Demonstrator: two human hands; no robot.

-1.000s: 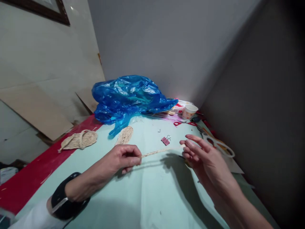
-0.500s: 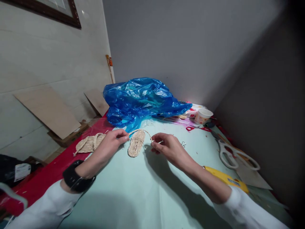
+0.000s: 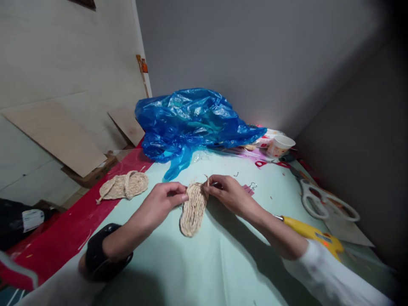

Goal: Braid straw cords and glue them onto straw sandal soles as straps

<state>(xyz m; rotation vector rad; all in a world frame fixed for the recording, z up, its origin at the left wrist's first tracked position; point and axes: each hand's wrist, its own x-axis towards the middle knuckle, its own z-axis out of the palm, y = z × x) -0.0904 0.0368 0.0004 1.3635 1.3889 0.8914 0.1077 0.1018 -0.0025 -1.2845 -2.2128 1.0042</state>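
A beige woven sole [image 3: 193, 210] hangs between my two hands above the pale green table cover. My left hand [image 3: 165, 199] pinches its upper left edge between thumb and fingers. At the upper right edge, my right hand [image 3: 225, 191] is closed on the sole or on the cord there, and a short cord end sticks up by the fingertips. Off to the left lies a woven slipper [image 3: 124, 186] with a strap across it, partly over the red cloth.
A blue plastic bag [image 3: 194, 123] lies at the back. On the right are a paper cup [image 3: 280, 145], red-handled scissors [image 3: 260, 163], a binder clip [image 3: 252, 187], large white-handled scissors [image 3: 314, 199] and a yellow glue gun [image 3: 310, 233]. Cardboard [image 3: 59, 138] leans at the left wall.
My hands have come closer together and now touch the sole. The arched cord that stretched between them no longer shows. The view has shifted, bringing the sole nearer.
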